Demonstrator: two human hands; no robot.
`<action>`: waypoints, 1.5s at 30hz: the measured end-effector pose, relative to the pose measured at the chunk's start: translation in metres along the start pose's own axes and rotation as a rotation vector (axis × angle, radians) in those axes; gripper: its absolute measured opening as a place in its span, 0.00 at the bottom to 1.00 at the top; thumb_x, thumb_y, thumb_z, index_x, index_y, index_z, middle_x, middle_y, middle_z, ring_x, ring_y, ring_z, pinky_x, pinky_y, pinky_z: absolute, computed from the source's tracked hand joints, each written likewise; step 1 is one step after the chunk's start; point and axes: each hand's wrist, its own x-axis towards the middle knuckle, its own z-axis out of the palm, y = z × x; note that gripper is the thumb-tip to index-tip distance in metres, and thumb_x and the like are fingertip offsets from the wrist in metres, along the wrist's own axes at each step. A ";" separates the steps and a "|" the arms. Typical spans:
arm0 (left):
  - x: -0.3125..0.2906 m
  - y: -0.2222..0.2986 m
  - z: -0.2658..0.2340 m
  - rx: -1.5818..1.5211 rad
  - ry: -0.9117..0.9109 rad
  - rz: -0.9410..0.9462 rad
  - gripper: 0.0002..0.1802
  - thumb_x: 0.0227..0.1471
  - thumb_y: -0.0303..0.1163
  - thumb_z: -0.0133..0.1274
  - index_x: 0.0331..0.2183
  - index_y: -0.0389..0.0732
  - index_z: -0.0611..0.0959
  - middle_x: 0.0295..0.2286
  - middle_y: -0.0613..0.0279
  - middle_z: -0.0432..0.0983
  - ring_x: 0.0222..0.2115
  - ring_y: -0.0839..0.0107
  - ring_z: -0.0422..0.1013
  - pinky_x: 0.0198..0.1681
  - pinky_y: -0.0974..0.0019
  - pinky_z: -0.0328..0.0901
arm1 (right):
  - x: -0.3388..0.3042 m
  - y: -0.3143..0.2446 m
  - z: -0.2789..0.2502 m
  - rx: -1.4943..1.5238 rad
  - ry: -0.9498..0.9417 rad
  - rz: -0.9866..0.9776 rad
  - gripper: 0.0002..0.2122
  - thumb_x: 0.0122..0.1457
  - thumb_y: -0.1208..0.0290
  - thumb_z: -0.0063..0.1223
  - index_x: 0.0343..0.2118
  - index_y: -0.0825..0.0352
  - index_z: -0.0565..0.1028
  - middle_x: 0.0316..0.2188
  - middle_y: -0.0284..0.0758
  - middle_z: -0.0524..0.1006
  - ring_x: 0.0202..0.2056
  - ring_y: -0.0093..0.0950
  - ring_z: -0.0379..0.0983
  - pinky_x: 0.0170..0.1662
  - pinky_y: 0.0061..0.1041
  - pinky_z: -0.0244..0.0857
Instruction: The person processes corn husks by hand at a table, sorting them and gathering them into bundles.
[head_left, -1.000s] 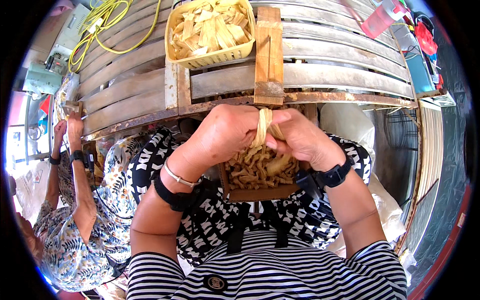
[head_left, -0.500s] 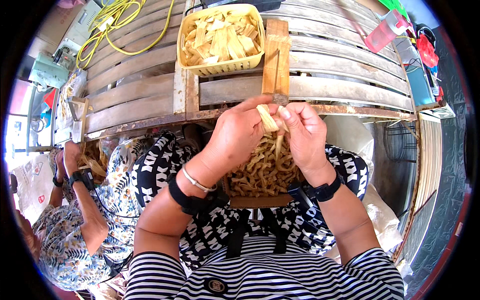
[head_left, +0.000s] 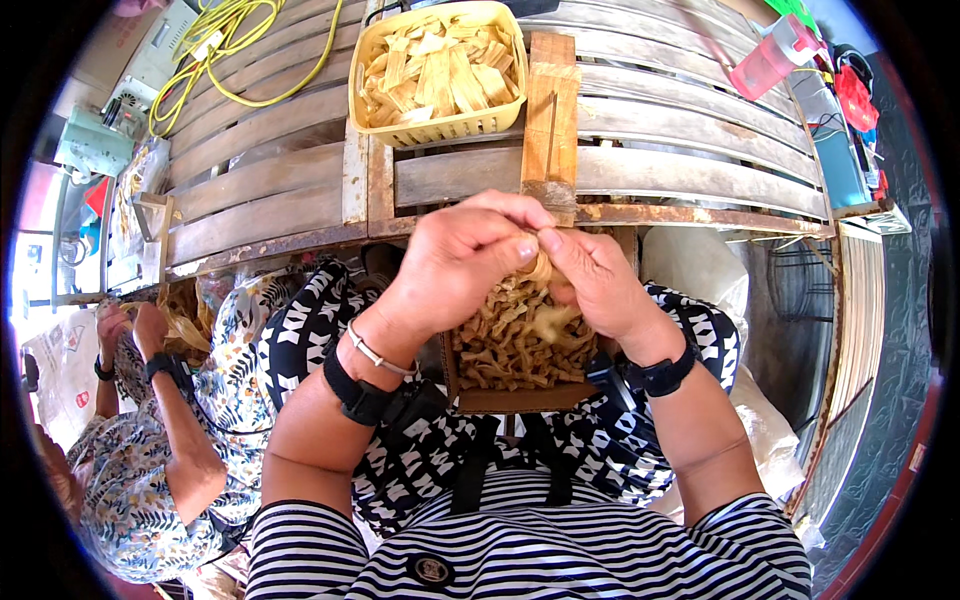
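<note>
Wearer's clothing: short-sleeved shirt (head_left: 540, 560) with narrow dark and white stripes and a round dark badge (head_left: 431, 569); black, white-figured legwear (head_left: 625, 450); two dark straps (head_left: 472, 482) at the waist; black bands (head_left: 668, 376) on both wrists; pale bangle (head_left: 376, 356) on the left.

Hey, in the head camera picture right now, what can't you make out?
In the head view:
Pale strip: mostly hidden by the fingers of the left hand and right hand; any knot cannot be told.
Cardboard box: far end hidden behind the hands.
Yellow basket: bottom covered by pale pieces.
Dark object beyond the basket: cut off by the top edge.
Co-worker's hands: too small to tell what they hold.
</note>
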 end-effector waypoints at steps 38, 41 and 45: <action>0.036 -0.045 -0.001 0.260 0.394 -0.093 0.13 0.51 0.36 0.53 0.30 0.33 0.80 0.23 0.62 0.75 0.23 0.78 0.67 0.28 0.73 0.64 | 0.039 -0.002 -0.021 -0.673 0.418 -0.431 0.09 0.47 0.71 0.62 0.24 0.66 0.71 0.21 0.30 0.75 0.24 0.16 0.70 0.29 0.18 0.67; 0.020 -0.013 0.022 -0.402 0.270 -0.503 0.15 0.55 0.35 0.47 0.32 0.32 0.79 0.26 0.60 0.74 0.24 0.78 0.68 0.25 0.74 0.63 | 0.025 -0.005 -0.014 -0.741 0.207 -0.756 0.09 0.46 0.71 0.63 0.25 0.65 0.72 0.20 0.29 0.75 0.22 0.15 0.69 0.26 0.17 0.66; 0.001 0.003 0.030 -0.185 -0.054 -0.785 0.17 0.54 0.38 0.49 0.27 0.32 0.78 0.18 0.62 0.72 0.16 0.79 0.66 0.17 0.75 0.61 | 0.012 -0.010 -0.017 -0.297 0.033 -0.628 0.07 0.50 0.71 0.59 0.22 0.66 0.72 0.15 0.27 0.73 0.18 0.16 0.67 0.21 0.16 0.60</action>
